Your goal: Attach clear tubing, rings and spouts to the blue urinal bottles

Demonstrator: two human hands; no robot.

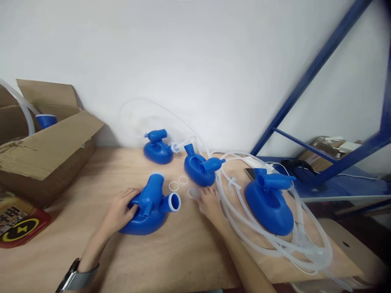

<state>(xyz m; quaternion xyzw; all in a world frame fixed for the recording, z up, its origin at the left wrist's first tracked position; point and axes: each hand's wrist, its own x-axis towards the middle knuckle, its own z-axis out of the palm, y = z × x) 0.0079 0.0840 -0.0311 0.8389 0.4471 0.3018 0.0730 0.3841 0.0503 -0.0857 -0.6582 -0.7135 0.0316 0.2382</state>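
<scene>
My left hand (121, 209) is wrapped round the handle of a blue plastic bottle (143, 221) lying on the wooden table. A blue funnel-shaped part (152, 189) rests on top of it, and a white ring (174, 202) rims its open neck. Fingers of my right hand (210, 200) reach down at a clear disc or ring (193, 193); blur hides whether they grip it. Two white rings (174, 186) (183, 180) lie just beyond. Behind my right hand sits another blue bottle (198, 171) with a blue part on it.
A third blue bottle (158, 152) stands near the wall, a fourth (269, 207) at the right. Coiled clear tubes (244, 228) cover the table's right side. An open cardboard box (49, 167) and a red-and-yellow package (23, 221) are at the left. Blue metal framing (311, 77) rises at right.
</scene>
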